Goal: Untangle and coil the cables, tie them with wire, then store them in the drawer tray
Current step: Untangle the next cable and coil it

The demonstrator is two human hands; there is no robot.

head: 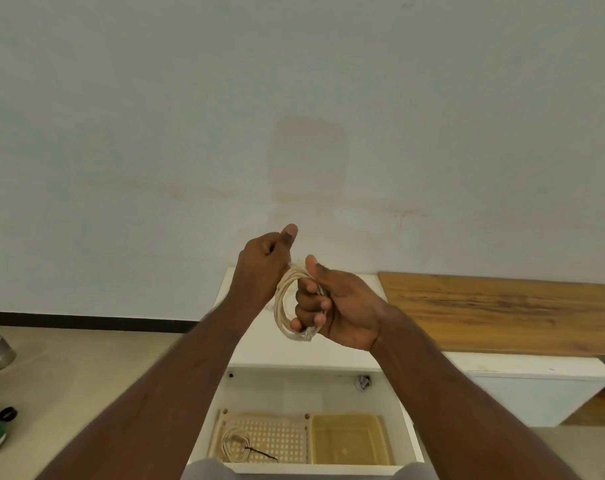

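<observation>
**Both hands on a coiled cable above the open drawer**

The right hand [332,306] is closed around a coil of pale cable [287,306], fingers curled through the loops and thumb raised beside them. The left hand [264,265] is fisted at the top of the same coil, thumb pointing up, gripping the cable where the loops gather. The coil hangs upright between the two hands, held in the air in front of the white cabinet top [245,348].

Below, the drawer [294,389] stands open. In it sit two trays side by side: a perforated beige tray [280,434] on the left and a yellowish translucent tray [349,441] on the right. A second coiled cable [235,445], bound with a dark wire tie [259,453], lies in the perforated tray's near left corner.

A wooden board [502,310] lies on the low white unit to the right.
</observation>
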